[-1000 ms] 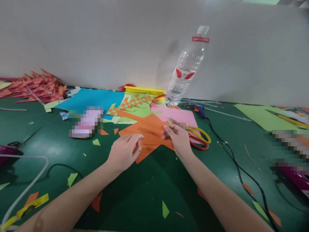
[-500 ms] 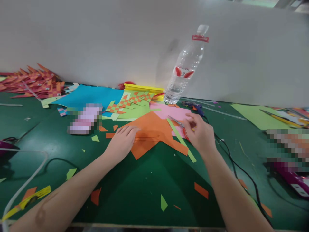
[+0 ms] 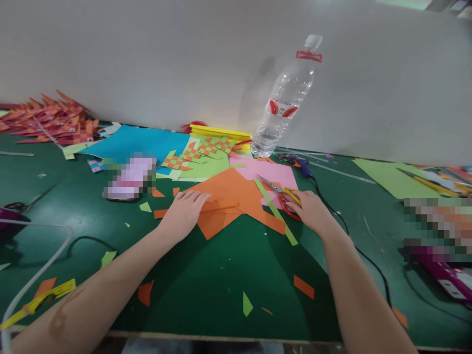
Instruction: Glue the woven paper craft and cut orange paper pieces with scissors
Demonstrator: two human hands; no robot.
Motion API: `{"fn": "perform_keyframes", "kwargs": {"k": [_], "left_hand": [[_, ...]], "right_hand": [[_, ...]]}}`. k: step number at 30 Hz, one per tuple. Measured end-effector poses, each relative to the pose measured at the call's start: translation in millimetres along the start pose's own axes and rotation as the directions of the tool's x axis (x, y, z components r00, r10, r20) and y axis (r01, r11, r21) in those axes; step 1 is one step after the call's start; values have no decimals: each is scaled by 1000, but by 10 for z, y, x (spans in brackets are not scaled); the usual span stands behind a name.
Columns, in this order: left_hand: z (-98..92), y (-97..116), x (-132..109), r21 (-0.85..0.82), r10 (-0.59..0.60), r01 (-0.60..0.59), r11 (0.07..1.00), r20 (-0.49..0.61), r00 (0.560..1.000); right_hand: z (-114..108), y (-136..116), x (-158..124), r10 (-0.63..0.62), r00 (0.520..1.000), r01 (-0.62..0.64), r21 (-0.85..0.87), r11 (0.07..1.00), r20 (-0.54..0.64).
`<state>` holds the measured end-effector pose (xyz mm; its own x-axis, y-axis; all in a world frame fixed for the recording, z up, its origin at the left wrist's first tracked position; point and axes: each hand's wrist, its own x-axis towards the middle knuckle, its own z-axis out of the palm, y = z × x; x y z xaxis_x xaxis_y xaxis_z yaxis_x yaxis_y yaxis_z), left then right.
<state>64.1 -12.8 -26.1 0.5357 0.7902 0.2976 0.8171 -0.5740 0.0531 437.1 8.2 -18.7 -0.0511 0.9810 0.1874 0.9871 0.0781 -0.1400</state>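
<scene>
My left hand (image 3: 186, 210) lies on the left part of an orange paper sheet (image 3: 228, 189), its fingers stretched across the paper and its thumb hidden. A narrower orange piece shows under the fingers, over the sheet. To the right, my right hand (image 3: 313, 211) has its fingers closed on the handles of the scissors (image 3: 291, 196), which have one yellow and one red loop. Their blades point up and left over pink paper (image 3: 280, 173). A light green paper strip (image 3: 273, 206) slants between the scissors and the orange sheet.
A tilted water bottle (image 3: 282, 105) stands at the wall beside a glue gun (image 3: 304, 167) with a black cord. A phone (image 3: 131, 179), blue paper (image 3: 140, 147) and woven paper fish (image 3: 206, 147) lie at the back left. Paper scraps dot the green table (image 3: 199, 295).
My right hand has moved down and right onto the scissors' handles, with its fingers now lower. The left hand stays on the orange paper. The view has shifted slightly.
</scene>
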Motion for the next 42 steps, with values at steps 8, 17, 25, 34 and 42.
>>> {"fn": "perform_keyframes", "kwargs": {"k": [8, 17, 25, 34, 42], "left_hand": [[-116, -65, 31, 209, -82, 96, 973, -76, 994], [-91, -5, 53, -97, 83, -84, 992, -17, 996], [-73, 29, 71, -246, 138, -101, 964, 138, 981], [-8, 8, 82, -246, 193, -134, 960, 237, 952], [21, 13, 90, -227, 182, -123, 966, 263, 947]], "right_hand": [[-187, -198, -13, 198, 960, -132, 304, 943, -198], [-282, -486, -78, -154, 977, 189, 267, 945, -145], [-332, -603, -131, -376, 912, 280, 420, 863, 163], [-268, -557, -111, -382, 911, 285, 430, 856, 156], [-241, -506, -80, -468, 878, 391, 413, 823, 101]]}}
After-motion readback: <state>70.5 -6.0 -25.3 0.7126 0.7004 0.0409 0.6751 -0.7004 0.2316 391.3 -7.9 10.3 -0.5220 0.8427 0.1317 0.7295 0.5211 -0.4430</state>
